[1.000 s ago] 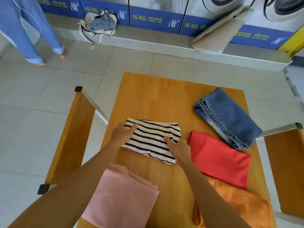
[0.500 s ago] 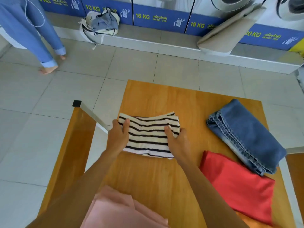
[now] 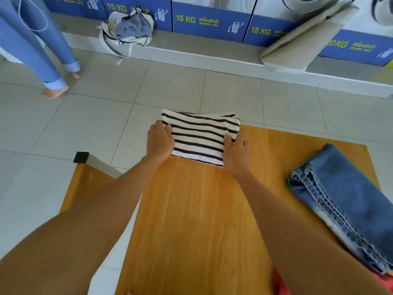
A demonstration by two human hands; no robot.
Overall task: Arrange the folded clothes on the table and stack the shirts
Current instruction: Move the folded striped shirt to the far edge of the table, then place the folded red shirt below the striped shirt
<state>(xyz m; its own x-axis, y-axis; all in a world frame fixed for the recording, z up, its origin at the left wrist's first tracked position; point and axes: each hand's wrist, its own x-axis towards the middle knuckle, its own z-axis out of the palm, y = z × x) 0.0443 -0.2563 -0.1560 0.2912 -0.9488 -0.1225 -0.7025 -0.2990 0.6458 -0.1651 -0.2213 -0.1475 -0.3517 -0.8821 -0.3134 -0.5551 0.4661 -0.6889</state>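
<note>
Stripes run across the folded black-and-white shirt (image 3: 202, 137) that I hold at the far edge of the wooden table (image 3: 197, 220), its far side reaching past the table's end over the tiled floor (image 3: 89, 124). My left hand (image 3: 160, 139) grips the shirt's left edge, fingers curled onto the cloth and thumb on top. My right hand (image 3: 235, 150) closes on the right edge in the same way, fingertips pressed into the stripes. Both arms stretch straight out ahead of me. To my right, well apart from the shirt, folded blue jeans (image 3: 344, 201) lie near the table's right edge. A corner of red cloth (image 3: 280, 284) shows at the bottom, just beside my right forearm. A wooden bench (image 3: 85, 184) stands left of the table.
</note>
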